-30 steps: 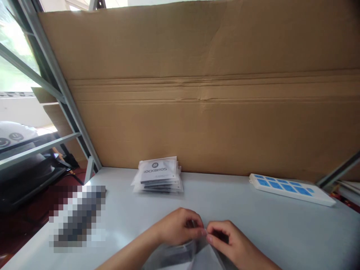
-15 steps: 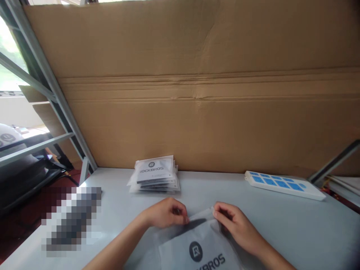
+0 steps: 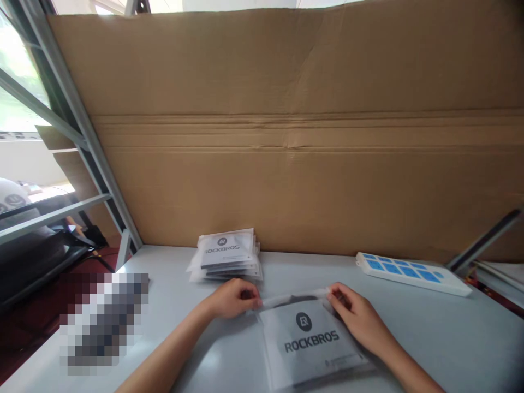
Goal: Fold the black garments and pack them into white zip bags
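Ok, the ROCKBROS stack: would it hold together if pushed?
Probably not. The stack looks like thin, loose plastic packets with offset edges, so they'd likely slide over each other. Each seems light and slippery, though the contents are hidden.

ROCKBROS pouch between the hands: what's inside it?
Only a dark shape shows near the top of the ROCKBROS pouch; its printed front hides the rest.

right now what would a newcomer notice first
A big cardboard sheet fills the view behind the grey table. At the table's front, the left hand and right hand hold the top edge of a white ROCKBROS pouch; a stack of matching pouches sits behind it.
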Demonstrator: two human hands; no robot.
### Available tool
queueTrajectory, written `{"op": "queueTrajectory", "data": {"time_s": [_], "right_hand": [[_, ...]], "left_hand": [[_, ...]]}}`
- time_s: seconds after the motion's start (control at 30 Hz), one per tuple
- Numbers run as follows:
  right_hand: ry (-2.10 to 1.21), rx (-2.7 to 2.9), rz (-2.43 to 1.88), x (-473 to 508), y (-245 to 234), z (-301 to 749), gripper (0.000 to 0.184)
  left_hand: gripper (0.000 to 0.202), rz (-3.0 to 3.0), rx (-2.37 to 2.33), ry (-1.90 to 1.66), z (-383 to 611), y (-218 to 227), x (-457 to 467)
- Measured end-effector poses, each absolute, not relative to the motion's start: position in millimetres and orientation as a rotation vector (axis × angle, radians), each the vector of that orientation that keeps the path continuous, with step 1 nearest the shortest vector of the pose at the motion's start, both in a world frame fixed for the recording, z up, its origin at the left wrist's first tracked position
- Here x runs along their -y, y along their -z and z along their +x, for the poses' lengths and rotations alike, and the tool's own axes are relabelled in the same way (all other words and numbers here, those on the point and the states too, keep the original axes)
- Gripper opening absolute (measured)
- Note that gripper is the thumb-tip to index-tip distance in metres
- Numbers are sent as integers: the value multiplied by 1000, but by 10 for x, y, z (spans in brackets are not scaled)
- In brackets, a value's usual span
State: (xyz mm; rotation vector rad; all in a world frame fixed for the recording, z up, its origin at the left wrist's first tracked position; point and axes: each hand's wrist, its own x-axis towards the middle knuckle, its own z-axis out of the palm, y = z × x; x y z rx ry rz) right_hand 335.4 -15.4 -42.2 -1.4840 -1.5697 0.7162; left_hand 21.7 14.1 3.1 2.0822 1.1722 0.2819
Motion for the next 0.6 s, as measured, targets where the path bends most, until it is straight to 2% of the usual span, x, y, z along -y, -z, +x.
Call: {"op": "queueTrajectory", "data": {"time_s": [0.2,0.27,0.4,0.5,0.6], "right_hand": [[-494,1767,-1377,337,239,3262,31],[-636,2065,-1244,462,98,3164,30],[-837,2424,-1165,603,-37,2995,53],[-725,2405,-1323,533,71,3037,51],[-460,2345,-1432,367,276,3225,45]], "left_hand": [[14,2188,-1301,-313,286,21,-82],[14,2204,-1334,-336,301,41,-74],[17,2222,-1371,-386,311,74,-72],[25,2221,-1400,-439,307,91,-76],[28,2225,-1413,-460,306,96,-80]]}}
